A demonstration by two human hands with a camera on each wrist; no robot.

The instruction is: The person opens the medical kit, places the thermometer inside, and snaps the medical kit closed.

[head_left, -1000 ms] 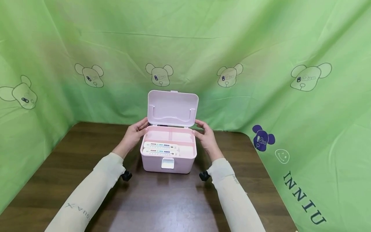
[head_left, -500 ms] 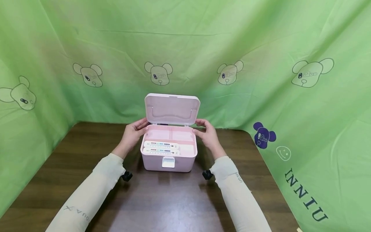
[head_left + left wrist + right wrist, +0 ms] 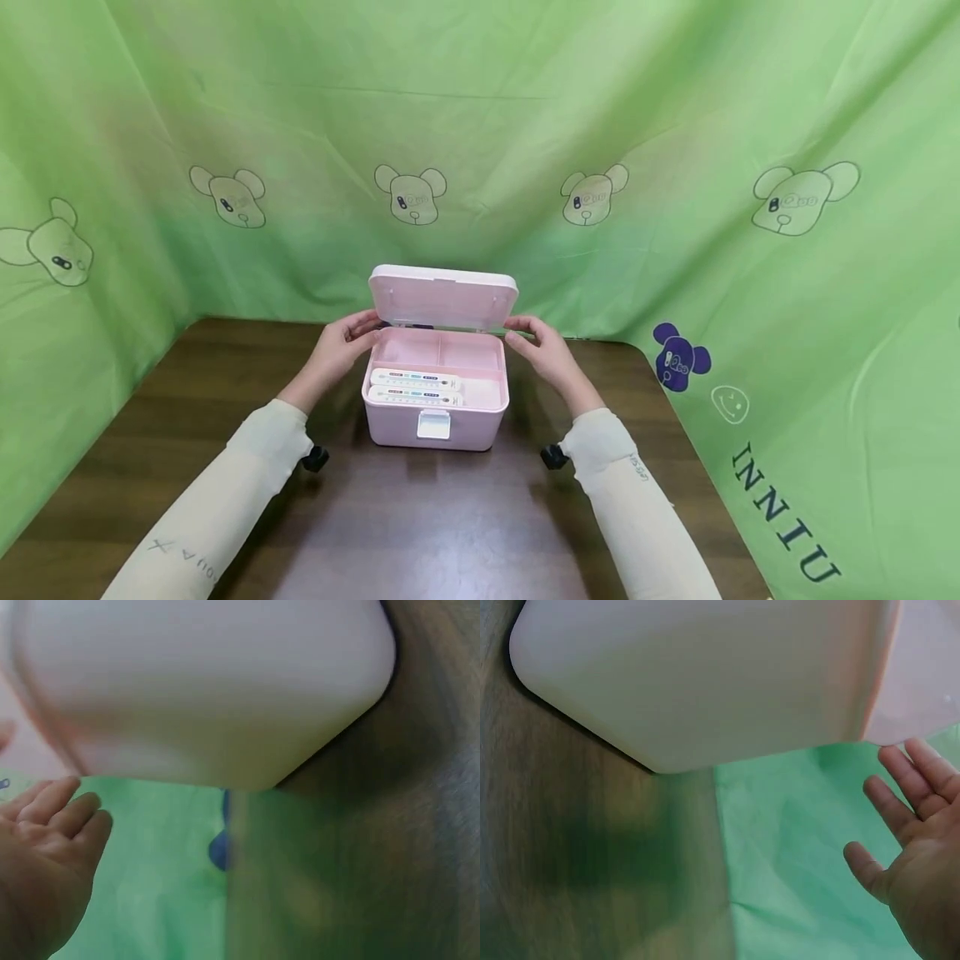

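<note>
Centrally on the table (image 3: pixel 420 533) sits a pink box (image 3: pixel 435 421), close to the far edge and the backdrop. Its hinged lid (image 3: pixel 442 297) stands partly lowered, tilted forward over the open body. Inside we see a divided tray (image 3: pixel 438 352) with two rear compartments, and two long white strips (image 3: pixel 416 385) with coloured markings lying side by side toward the front. A white latch (image 3: pixel 433 424) hangs at the front wall.

Our left hand (image 3: pixel 339 350) is at the lid's left end, fingers relaxed and extended toward its corner; whether they touch it we cannot tell. Our right hand (image 3: pixel 542 348) mirrors this at the right end, fingers straight, nothing grasped. In the wrist views both palms (image 3: pixel 45 862) (image 3: pixel 915 847) are spread beside the box's pale wall, apart from it.

Both arms wear cream sleeves (image 3: pixel 225 492); a black fitting (image 3: pixel 315 457) shows under each wrist.

Surface: dark brown wood-grain top, slightly glossy. Surround: green cloth (image 3: pixel 675 125) draped on three sides, printed with outlined bear heads (image 3: pixel 410 193), one purple bear (image 3: pixel 678 358), a smiley and the lettering "INNIU" (image 3: pixel 783 525) at right.
</note>
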